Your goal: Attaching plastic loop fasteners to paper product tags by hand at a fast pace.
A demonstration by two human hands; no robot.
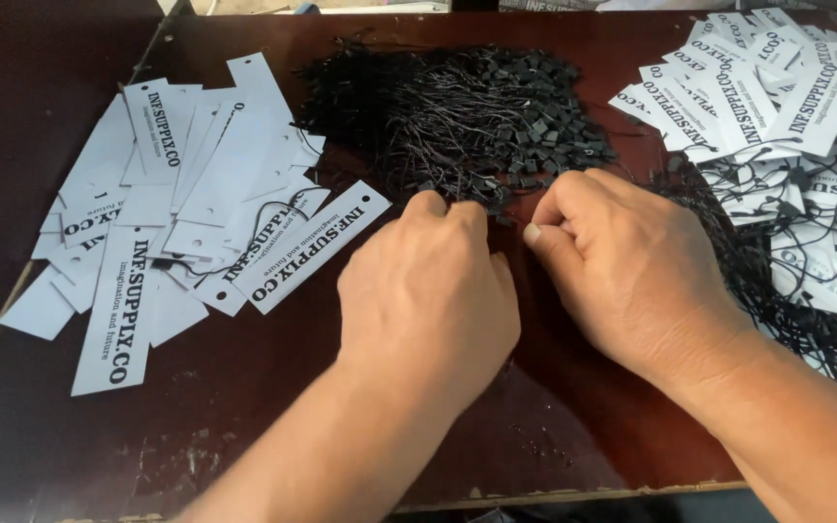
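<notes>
Head view looks straight down on a dark red worktop (244, 407) with both forearms coming in from the bottom edge. Left hand (428, 291) lies knuckles up, wrist bent slightly inward, fingers curled down and forward so that their tips sit at the near edge of the cord pile (457, 116). Right hand (622, 261) is angled in from the right, also back up, its thumb (540, 237) pressed against the side of the bent forefinger in a pinch. The two hands are just beside each other, nearly touching at the fingertips.

Each grip is closed down small, but what it has hold of is hidden: the backs of the hands cover the fingertips, and only a few thin black strands show near them. I cannot tell whether either hand really holds a cord.

The cord pile is a black tangle of strings with small square plastic ends, at the top middle of the worktop, touching the fingertips. White tags (186, 194) lie fanned and overlapping on the left, one of them close to the left hand with a black string across it. More tags (767, 87) heap up on the right, mixed with black cords; that heap is cut off by the right and top edges. The right forearm hides part of it.
</notes>
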